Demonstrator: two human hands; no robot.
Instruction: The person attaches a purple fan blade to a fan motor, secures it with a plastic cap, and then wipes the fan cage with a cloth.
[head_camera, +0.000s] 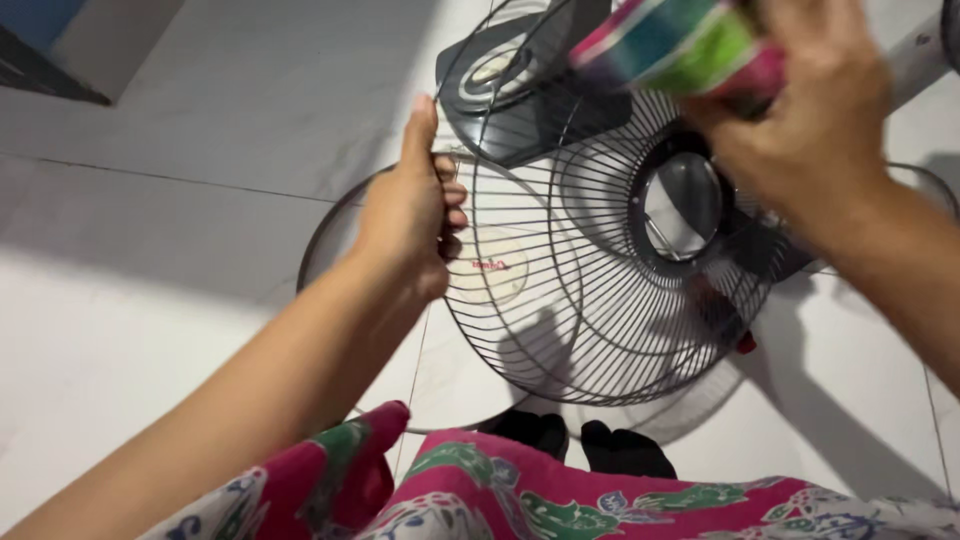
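Left hand: closed around the rim of the wire fan guard at its left edge — thumb pointing up along the wire, fingers curled through from the far side
Right hand: upper right of the view, clenched on a bunched cloth striped pink, green and teal; blurred, so the exact finger hold is hard to tell
Fan guard: round grille of thin dark wires held tilted above the floor, its face turned roughly toward the person, dark hub ring a little right of centre
Which way it lies: the hub sits just below and to the left of the cloth hand; the rim grip is on the opposite side, well left of the hub
Nearer hand: the right is close to the hub and upper wires — the left only steadies the edge
Behind it: a second guard with a pale centre disc, and a dark fan blade at the top
Floor: pale tiles, grout lines showing
Foreground: pink and green floral garment, dark toes beneath the guard
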